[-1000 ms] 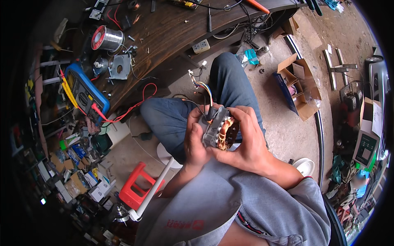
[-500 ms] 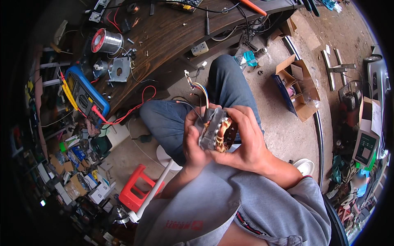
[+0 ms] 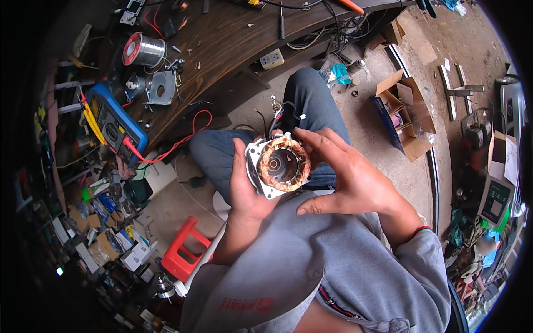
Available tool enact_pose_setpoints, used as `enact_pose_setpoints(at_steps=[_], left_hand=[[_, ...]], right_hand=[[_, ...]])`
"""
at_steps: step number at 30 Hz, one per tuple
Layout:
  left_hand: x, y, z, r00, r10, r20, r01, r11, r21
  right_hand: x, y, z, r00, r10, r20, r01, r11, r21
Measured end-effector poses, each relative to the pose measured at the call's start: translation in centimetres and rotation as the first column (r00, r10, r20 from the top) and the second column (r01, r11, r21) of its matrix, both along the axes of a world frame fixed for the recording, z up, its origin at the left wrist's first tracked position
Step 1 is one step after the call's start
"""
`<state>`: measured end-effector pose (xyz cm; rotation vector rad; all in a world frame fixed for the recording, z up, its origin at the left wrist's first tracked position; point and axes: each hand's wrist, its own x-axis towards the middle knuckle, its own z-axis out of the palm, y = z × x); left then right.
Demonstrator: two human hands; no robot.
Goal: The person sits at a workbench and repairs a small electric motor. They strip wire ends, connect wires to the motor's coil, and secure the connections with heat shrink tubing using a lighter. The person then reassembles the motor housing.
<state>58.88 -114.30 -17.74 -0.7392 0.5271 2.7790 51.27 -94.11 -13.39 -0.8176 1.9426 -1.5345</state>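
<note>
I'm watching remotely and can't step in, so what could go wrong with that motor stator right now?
The motor stator rests mainly in the left hand, over the lap; the right hand touches only its edge, so it could slip and drop. The loose wire leads at its top could snag on fingers. Fingertips could also scrape the exposed copper windings.

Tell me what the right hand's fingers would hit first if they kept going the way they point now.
The right hand points its fingers up-left across the top of the motor stator held in the left hand. They would probably meet the stator's wire leads first, though depth is unclear.
</note>
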Motion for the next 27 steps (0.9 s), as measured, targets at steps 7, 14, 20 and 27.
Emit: enact_pose_setpoints(at_steps=[7, 14, 20, 27], left_hand=[[0.4, -0.4, -0.3, 0.991, -0.085, -0.103, 0.084, 0.996, -0.008], [0.5, -0.4, 1.3, 0.910, -0.373, -0.179, 0.304, 0.897, -0.322], [1.1, -1.1, 0.7, 0.891, -0.414, -0.187, 0.354, 0.890, -0.287], [1.3, -0.7, 0.6, 0.895, -0.420, -0.151, 0.356, 0.876, -0.326]], right_hand=[[-0.7, 0.3, -0.3, 0.996, -0.088, 0.009, 0.088, 0.988, -0.127], [0.0, -0.2, -2.2, 0.764, -0.152, 0.628, 0.309, 0.939, -0.149], [-0.1, -0.5, -2.4, 0.616, -0.061, 0.785, 0.396, 0.886, -0.242], [-1.2, -1.3, -2.3, 0.607, -0.009, 0.795, 0.284, 0.936, -0.207]])
